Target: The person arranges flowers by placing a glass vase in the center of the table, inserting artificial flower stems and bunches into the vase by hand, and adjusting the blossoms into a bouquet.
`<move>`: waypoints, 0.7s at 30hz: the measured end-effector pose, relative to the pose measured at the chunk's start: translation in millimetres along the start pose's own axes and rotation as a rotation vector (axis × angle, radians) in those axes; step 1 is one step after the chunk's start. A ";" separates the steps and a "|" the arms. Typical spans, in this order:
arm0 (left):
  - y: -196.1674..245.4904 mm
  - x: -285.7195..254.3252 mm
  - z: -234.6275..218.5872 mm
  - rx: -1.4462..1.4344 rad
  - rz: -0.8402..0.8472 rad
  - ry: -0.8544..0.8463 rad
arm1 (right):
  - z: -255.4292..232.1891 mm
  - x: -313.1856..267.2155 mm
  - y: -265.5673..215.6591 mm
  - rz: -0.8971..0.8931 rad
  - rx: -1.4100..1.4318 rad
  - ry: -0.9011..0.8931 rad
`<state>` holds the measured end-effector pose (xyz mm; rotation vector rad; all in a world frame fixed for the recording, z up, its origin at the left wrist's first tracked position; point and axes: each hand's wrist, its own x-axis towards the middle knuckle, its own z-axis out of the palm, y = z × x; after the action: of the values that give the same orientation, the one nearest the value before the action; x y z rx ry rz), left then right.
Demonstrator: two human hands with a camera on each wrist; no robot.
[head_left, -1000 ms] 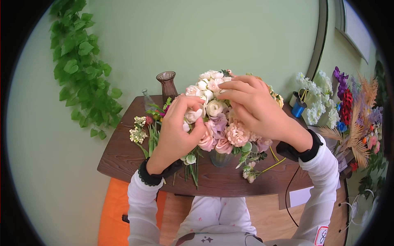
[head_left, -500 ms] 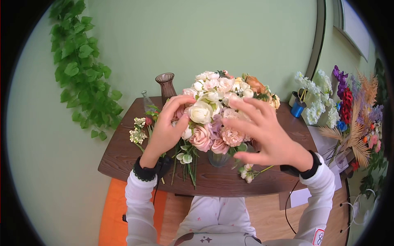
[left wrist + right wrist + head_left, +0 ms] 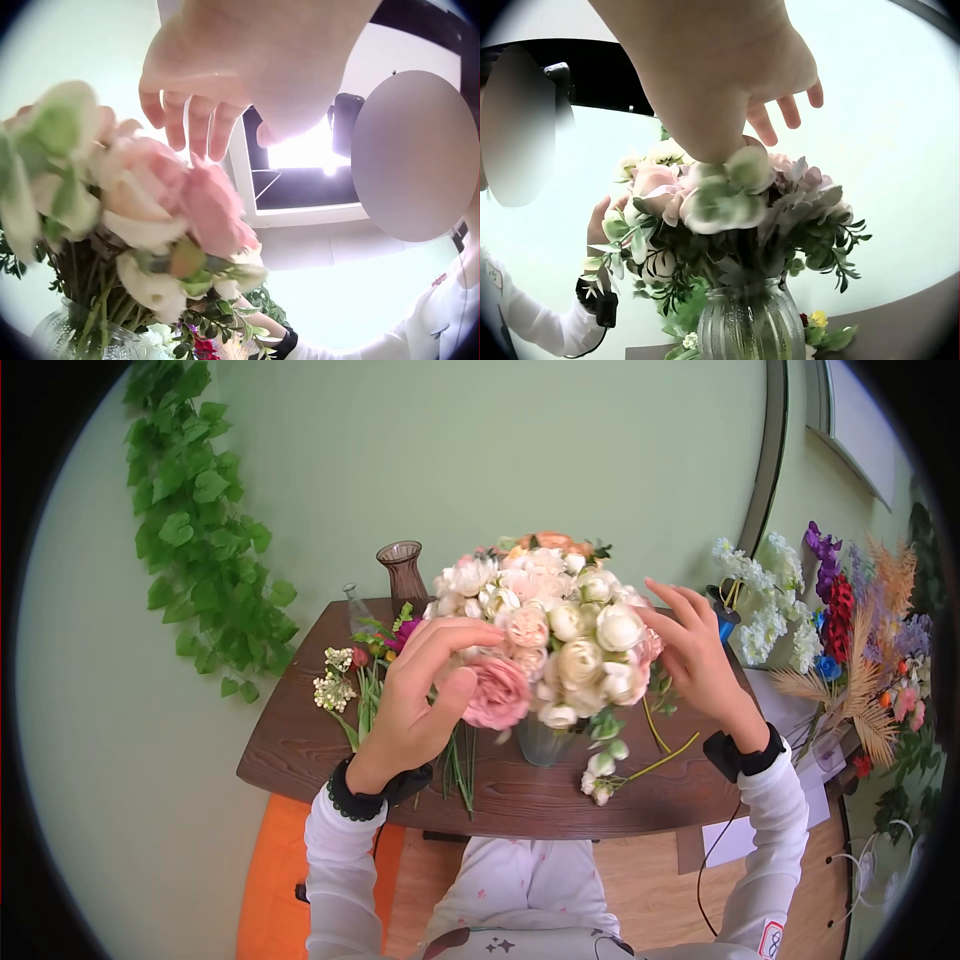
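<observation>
A dense bouquet of white, cream and pink flowers (image 3: pixel 535 585) stands in a ribbed clear glass vase (image 3: pixel 754 326). My left hand (image 3: pixel 415 690) curves loosely round the bouquet's left side, at a large pink rose (image 3: pixel 497 693). In the left wrist view its fingertips hang right above pink petals (image 3: pixel 214 206). At the opposite side my right hand (image 3: pixel 700 670) has its fingers spread, fingertips beside the white blooms (image 3: pixel 620 627). Green stems (image 3: pixel 746 247) go down into the vase neck under the flowers.
On the dark wooden table (image 3: pixel 500 800), a brown glass vase (image 3: pixel 402 575) and a small clear bottle (image 3: pixel 357 607) stand at back left. Loose stems with white berries (image 3: pixel 335 685) lie left; a white-bud sprig (image 3: pixel 600 775) lies front right. More flowers (image 3: pixel 850 620) stand at far right.
The bouquet has turned, bringing white blooms to the front and the large pink rose beside the left hand. The right hand has moved from over the flowers out to their right side.
</observation>
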<state>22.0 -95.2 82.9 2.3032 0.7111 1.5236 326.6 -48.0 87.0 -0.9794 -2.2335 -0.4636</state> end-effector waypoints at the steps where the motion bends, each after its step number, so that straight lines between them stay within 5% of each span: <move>1: 2.4 0.5 1.1 0.054 -0.078 0.010 | -1.5 -1.2 5.9 0.017 0.031 -0.017; 4: -5.3 7.8 5.9 0.301 0.118 -0.045 | -6.8 -5.1 14.4 0.069 0.235 -0.074; 9: -0.3 5.9 20.8 0.412 0.191 -0.060 | -5.0 -9.9 16.1 0.263 0.812 -0.100; 13: 2.6 4.0 22.8 0.501 0.226 -0.086 | -10.7 -6.1 7.8 0.402 1.006 -0.067; 19: -33.2 -17.5 18.2 0.244 0.151 0.288 | -30.8 -12.3 -17.2 0.190 0.653 0.104; 21: -56.9 -35.3 23.4 -0.140 -0.045 0.521 | -32.2 -14.9 -25.3 0.121 0.588 0.129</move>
<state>18.4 -66.2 18.3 1.7846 0.7391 2.1023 328.7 -89.9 98.8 -0.7351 -1.9997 0.1796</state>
